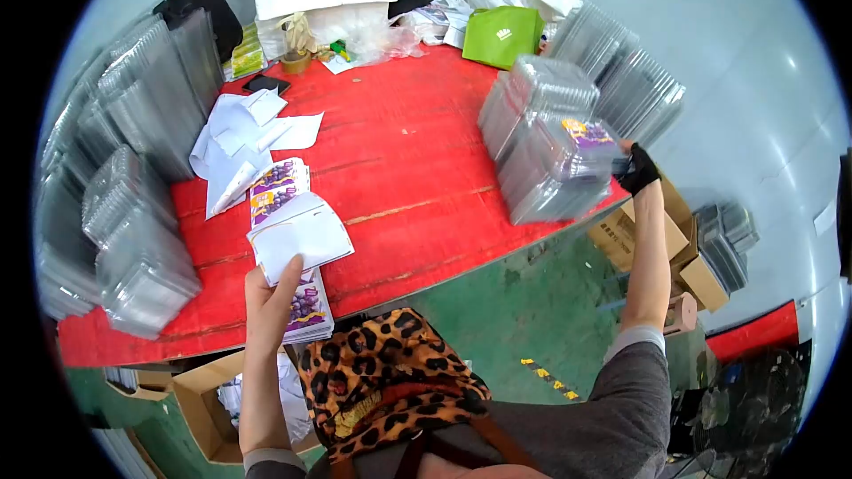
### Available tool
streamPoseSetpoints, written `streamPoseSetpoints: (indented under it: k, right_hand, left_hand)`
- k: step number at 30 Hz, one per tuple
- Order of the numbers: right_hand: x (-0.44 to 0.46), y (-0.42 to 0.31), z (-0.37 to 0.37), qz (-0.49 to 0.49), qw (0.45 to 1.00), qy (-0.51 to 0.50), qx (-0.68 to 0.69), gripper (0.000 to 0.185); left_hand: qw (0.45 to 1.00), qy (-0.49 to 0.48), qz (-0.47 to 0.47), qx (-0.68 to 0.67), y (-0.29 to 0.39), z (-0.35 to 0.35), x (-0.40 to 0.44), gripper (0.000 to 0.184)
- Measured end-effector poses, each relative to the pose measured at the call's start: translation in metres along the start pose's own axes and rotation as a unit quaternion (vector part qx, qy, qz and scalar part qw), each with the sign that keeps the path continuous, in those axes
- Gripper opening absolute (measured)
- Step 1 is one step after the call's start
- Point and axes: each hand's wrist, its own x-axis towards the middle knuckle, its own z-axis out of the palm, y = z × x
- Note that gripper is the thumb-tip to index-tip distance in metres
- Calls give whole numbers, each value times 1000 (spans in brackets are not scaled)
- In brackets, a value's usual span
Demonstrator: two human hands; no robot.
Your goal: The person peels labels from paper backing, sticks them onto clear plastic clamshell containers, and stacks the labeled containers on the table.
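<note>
My left hand [273, 297] pinches a small stack of white-backed labels [306, 235], thumb on top. Beneath and beyond it lie purple-and-orange printed labels [277, 184] in a pile on the red table. My right hand [639, 170], in a black fingerless glove, grips the right edge of a clear plastic box [559, 160] at the top of a nested stack. A purple-and-orange label [587, 133] shows on that box's top. Some of the right fingers are hidden by the glove and the box.
More clear plastic boxes [146, 275] stand in stacks along the left, and others [639, 80] at the back right. Crumpled white paper [240, 137], a phone [266, 83] and a green bag [503, 35] lie on the red table [399, 168]. Cardboard boxes [701, 275] stand on the floor.
</note>
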Motion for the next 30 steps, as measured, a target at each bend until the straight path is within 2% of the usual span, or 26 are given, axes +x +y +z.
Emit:
streamPoseSetpoints:
  k: [1, 3, 4, 5, 6, 7, 8, 9, 10, 11, 12, 13, 14, 15, 16, 17, 19, 21, 24, 25, 26, 27, 28, 30]
  right_hand:
    - [23, 10, -25, -1, 998, 6, -55, 31]
    - [-5, 19, 4, -11, 998, 33, -47, 37]
    - [-6, 21, 3, -22, 998, 12, -57, 36]
    - [41, 14, -70, 86, 980, -178, 10, 36]
    - [14, 20, -20, -60, 957, 137, -248, 35]
    - [-37, 9, 26, -73, 891, 139, -425, 36]
    - [14, 25, -28, -273, 702, 168, -636, 32]
    - [-34, 30, 13, -310, 753, 150, -561, 33]
    - [-37, 33, 9, -366, 697, 155, -597, 32]
    - [-43, 42, 8, -416, 688, 165, -572, 34]
    - [-55, 46, 20, -429, 675, 160, -578, 33]
    - [-75, 48, 40, -442, 662, 159, -584, 32]
    - [-93, 54, 63, -451, 690, 142, -547, 31]
    - [-113, 60, 86, -457, 718, 125, -510, 31]
    - [-132, 63, 109, -452, 726, 110, -506, 30]
    - [-147, 65, 128, -447, 734, 96, -502, 29]
    - [-167, 73, 150, -471, 725, 58, -500, 28]
    - [-182, 81, 170, -480, 730, 12, -486, 29]
    - [-197, 102, 189, -461, 723, -34, -513, 29]
    - [-196, 114, 192, -459, 721, -54, -516, 29]
    - [-193, 126, 194, -471, 710, -75, -517, 29]
    - [-191, 138, 196, -483, 699, -97, -518, 29]
    - [-192, 147, 201, -462, 705, -118, -525, 28]
    - [-192, 168, 212, -399, 765, -146, -484, 27]
  left_hand:
    - [1000, -10, 0, 17, 2, -2, 3, 20]
    - [1000, -9, -8, 3, 11, 6, 8, 19]
    - [1000, -13, -17, -4, 13, 8, 9, 19]
    - [1000, -13, -26, -10, 15, 9, 11, 19]
    - [1000, -21, -11, 2, 18, 12, 12, 18]
    - [998, -47, -32, 41, 18, 8, 12, 21]
    - [994, -58, -8, 97, 11, 4, 16, 24]
    - [993, -72, 9, 98, 21, 5, 18, 26]
    - [986, -71, 62, 139, 25, 4, 24, 31]
    - [975, -103, 73, 185, 27, -3, 35, 37]
    - [972, -93, 93, 193, 35, -3, 47, 40]
    - [956, -38, 146, 250, 15, -8, 68, 39]
    - [952, -80, 141, 259, 35, -15, 89, 41]
    - [925, -67, 211, 310, 30, -24, 121, 44]
    - [895, 0, 275, 351, 33, -29, 147, 45]
    - [891, 43, 301, 337, 32, -38, 178, 46]
    - [853, 148, 327, 379, 15, -67, 245, 48]
    - [816, 142, 295, 476, -9, -115, 306, 51]
    - [845, 222, 44, 485, 16, -108, 270, 54]
    - [854, 226, 90, 460, -11, -112, 269, 57]
    - [839, 245, 227, 430, -38, -111, 255, 60]
    - [849, 200, 197, 447, -40, -107, 230, 60]
    - [842, 155, 225, 464, -44, -103, 199, 62]
    - [845, 115, 195, 485, -15, -100, 138, 68]
